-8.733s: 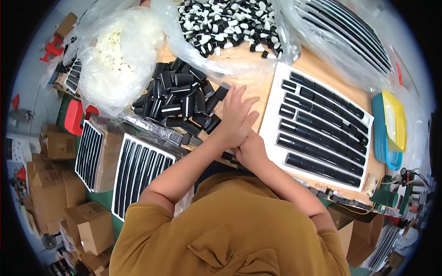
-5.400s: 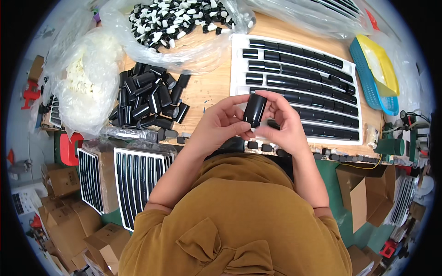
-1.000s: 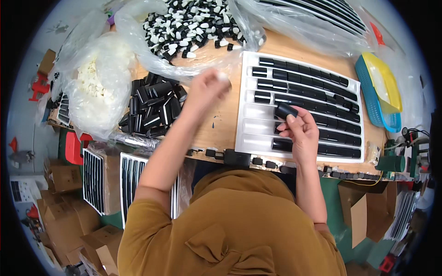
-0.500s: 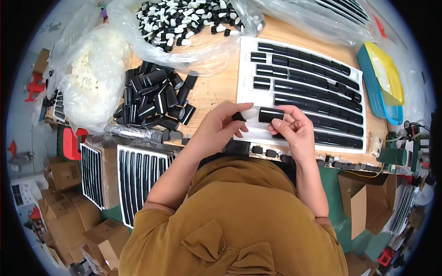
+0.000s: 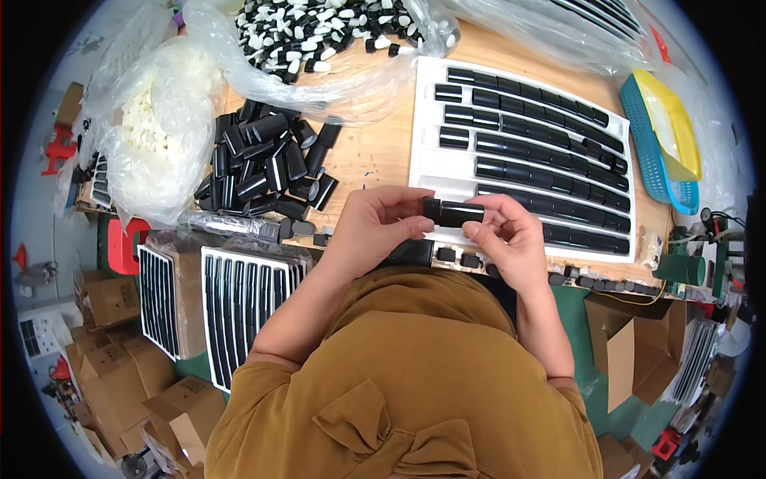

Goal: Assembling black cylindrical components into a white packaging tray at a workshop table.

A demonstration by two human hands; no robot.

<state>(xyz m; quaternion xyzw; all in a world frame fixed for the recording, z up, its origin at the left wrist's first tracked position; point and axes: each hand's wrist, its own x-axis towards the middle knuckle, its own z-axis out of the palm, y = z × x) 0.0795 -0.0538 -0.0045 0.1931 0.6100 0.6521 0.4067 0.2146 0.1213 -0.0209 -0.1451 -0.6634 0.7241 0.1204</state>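
In front of my body, both hands meet over the near edge of a white tray (image 5: pixel 444 185). My left hand (image 5: pixel 373 230) pinches a short black cap (image 5: pixel 432 209) between thumb and fingers. Thumb and fingers of my right hand (image 5: pixel 512 233) close on a glossy black tube (image 5: pixel 463 213). Cap and tube lie end to end in one line, touching; the cap's white tip is out of sight. Rows of black cylinders (image 5: pixel 550 176) fill much of the tray, with bare slots at its left side. Left of my hands is a heap of loose black tubes (image 5: pixel 267 160).
At the back, black caps with white tips (image 5: pixel 327 36) lie in clear plastic. A bag of cream-coloured pieces (image 5: pixel 152 132) sits far left. Blue (image 5: pixel 645 148) and yellow baskets (image 5: pixel 670 128) stand at the right. Small black pieces (image 5: pixel 471 260) line the table's front edge.
The cap in my left hand has moved right against the tube, and its white tip, visible before, no longer shows. Both hands have dropped slightly nearer to me.
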